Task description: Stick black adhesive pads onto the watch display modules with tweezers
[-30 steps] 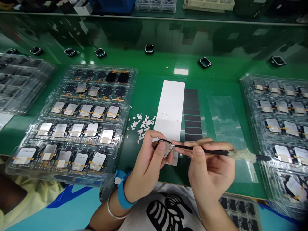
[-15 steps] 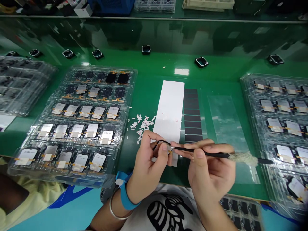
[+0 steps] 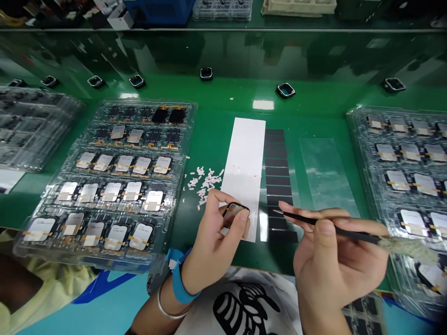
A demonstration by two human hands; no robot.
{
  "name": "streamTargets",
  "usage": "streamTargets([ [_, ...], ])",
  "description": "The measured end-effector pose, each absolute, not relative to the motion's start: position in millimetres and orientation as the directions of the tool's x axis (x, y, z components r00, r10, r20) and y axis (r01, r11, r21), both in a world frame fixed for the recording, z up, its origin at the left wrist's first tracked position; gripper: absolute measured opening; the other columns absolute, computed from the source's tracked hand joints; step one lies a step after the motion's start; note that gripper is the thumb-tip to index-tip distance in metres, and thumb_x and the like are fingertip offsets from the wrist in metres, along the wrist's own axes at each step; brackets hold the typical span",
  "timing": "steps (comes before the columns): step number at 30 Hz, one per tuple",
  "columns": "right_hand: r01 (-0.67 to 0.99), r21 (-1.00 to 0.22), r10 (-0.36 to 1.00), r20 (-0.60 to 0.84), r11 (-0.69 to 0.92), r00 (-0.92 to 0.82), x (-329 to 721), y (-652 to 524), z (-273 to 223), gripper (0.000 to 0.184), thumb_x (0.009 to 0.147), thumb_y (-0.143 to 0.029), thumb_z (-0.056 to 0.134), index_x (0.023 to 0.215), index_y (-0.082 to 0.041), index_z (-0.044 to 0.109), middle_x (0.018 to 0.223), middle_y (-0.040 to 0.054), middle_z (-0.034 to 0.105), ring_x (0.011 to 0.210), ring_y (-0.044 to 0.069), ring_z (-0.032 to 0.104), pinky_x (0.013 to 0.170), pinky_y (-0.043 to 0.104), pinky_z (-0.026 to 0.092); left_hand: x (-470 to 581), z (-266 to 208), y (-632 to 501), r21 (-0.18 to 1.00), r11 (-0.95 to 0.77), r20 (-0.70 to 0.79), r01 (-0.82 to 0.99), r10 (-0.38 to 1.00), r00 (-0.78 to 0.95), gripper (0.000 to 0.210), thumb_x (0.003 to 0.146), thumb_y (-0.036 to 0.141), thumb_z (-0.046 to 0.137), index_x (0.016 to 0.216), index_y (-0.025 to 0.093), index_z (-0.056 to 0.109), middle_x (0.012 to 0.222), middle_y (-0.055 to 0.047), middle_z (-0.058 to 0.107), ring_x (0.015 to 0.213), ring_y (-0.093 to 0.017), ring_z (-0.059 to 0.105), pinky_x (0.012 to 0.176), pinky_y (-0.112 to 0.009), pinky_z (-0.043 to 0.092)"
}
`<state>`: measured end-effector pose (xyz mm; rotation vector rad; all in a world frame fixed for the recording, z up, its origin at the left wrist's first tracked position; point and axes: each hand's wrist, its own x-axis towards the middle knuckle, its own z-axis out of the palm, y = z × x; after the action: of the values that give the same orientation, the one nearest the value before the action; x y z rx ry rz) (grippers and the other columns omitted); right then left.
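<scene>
My left hand [image 3: 213, 246] is closed on a small dark watch screen [image 3: 232, 213] with rounded corners, held tilted above the lower end of a white paper strip [image 3: 244, 149]. Fingers cover part of the screen. Between the thumb and fingers of my right hand [image 3: 338, 265] lies a pair of black tweezers [image 3: 359, 236], its back part wrapped in pale material. The bright tip points left, apart from the screen, over a sheet of black adhesive strips [image 3: 276, 163]. Whether the tip holds anything is too small to tell.
Small white scraps [image 3: 208, 181] lie left of the paper. Clear trays of screen modules stand at left [image 3: 75, 251] and right [image 3: 352, 114]. A clear film [image 3: 323, 167] lies right of the black strips. Several watch cases [image 3: 285, 90] line the back. Another person's sleeve [image 3: 52, 288] shows lower left.
My right hand has moved right with the tweezers, and their tip has come away from the watch screen. My left hand stays in place, still holding the screen.
</scene>
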<state>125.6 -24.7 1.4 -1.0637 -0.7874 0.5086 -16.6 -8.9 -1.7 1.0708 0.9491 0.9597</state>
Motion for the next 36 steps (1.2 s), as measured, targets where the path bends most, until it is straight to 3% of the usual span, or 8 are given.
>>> streamTargets([
  [5,0.104,-0.91,0.653,0.364,0.402,0.664,139.4,-23.6,-6.5,0.014,0.086,-0.01,0.066,0.089,-0.018,0.055,0.076,-0.0015,0.065,0.068,0.018,0.072,0.07,0.04,0.065,-16.0,-0.8,-8.6,0.959,0.249,-0.189,-0.135,0.918,0.349,0.01,0.107,0.034,0.034,0.103,0.025,0.037,0.074,0.005,0.055,0.057,-0.009,0.038,0.055,-0.021,0.036],
  [8,0.17,-0.944,0.651,0.318,0.282,0.689,151.1,-27.9,-8.8,0.015,0.083,-0.016,0.073,0.089,-0.018,0.059,0.078,-0.0022,0.066,0.073,0.016,0.074,0.072,0.03,0.063,-16.1,1.1,-7.9,0.954,0.28,-0.229,-0.103,0.908,0.352,0.01,0.107,0.034,0.035,0.106,0.024,0.038,0.076,0.004,0.058,0.057,-0.009,0.041,0.059,-0.024,0.04],
  [13,0.134,-0.99,0.773,0.12,0.045,0.623,172.2,-38.0,-6.9,0.019,0.083,-0.024,0.075,0.091,-0.02,0.059,0.084,0.0013,0.073,0.068,0.016,0.075,0.065,0.027,0.064,-14.5,0.7,-6.7,0.961,0.265,-0.222,-0.077,0.907,0.358,0.01,0.105,0.035,0.04,0.105,0.024,0.04,0.071,0.005,0.053,0.056,-0.009,0.042,0.055,-0.022,0.038],
  [17,0.147,-0.989,0.86,0.091,0.019,0.503,186.2,-41.8,-6.9,0.021,0.079,-0.024,0.078,0.09,-0.021,0.06,0.087,0.0032,0.071,0.071,0.019,0.075,0.068,0.032,0.066,-13.5,0.1,-5.7,0.973,0.228,-0.204,-0.02,0.904,0.377,0.014,0.103,0.034,0.049,0.097,0.025,0.04,0.07,0.006,0.047,0.057,-0.009,0.046,0.05,-0.02,0.036],
  [21,0.181,-0.983,0.892,0.105,0.027,0.439,193.0,-49.0,-10.5,0.02,0.08,-0.019,0.076,0.092,-0.02,0.06,0.09,0.0022,0.065,0.077,0.018,0.075,0.067,0.028,0.066,-11.8,4.5,-7.2,0.965,0.033,-0.163,0.261,0.854,0.494,0.005,0.105,0.03,0.042,0.102,0.026,0.041,0.081,0.002,0.061,0.067,-0.012,0.058,0.056,-0.023,0.043],
  [24,0.173,-0.985,0.92,0.077,0.01,0.384,194.3,-55.5,-16.1,0.017,0.084,-0.017,0.071,0.095,-0.02,0.058,0.093,0.0014,0.062,0.076,0.016,0.074,0.068,0.029,0.067,-7.5,6.8,-9.7,0.863,-0.223,-0.108,0.454,0.795,0.597,0.008,0.104,0.029,0.042,0.109,0.025,0.047,0.087,-0.001,0.067,0.068,-0.016,0.063,0.055,-0.027,0.043],
  [29,0.187,-0.982,0.931,0.105,0.041,0.349,195.1,-59.5,-22.6,0.017,0.085,-0.015,0.069,0.096,-0.021,0.057,0.096,0.0004,0.06,0.076,0.015,0.074,0.067,0.03,0.067,1.1,4.5,-11.1,0.727,-0.454,-0.054,0.515,0.71,0.702,0.015,0.104,0.027,0.04,0.113,0.022,0.052,0.087,-0.005,0.07,0.071,-0.023,0.066,0.055,-0.031,0.045],
  [36,0.168,-0.986,0.936,0.082,0.025,0.342,194.7,-58.3,-21.2,0.016,0.087,-0.016,0.068,0.096,-0.021,0.056,0.094,0.0004,0.062,0.073,0.014,0.074,0.068,0.028,0.067,3.7,5.1,-7.7,0.705,-0.478,-0.043,0.524,0.709,0.704,0.013,0.104,0.026,0.041,0.109,0.021,0.052,0.084,-0.003,0.069,0.068,-0.021,0.066,0.054,-0.03,0.045],
])
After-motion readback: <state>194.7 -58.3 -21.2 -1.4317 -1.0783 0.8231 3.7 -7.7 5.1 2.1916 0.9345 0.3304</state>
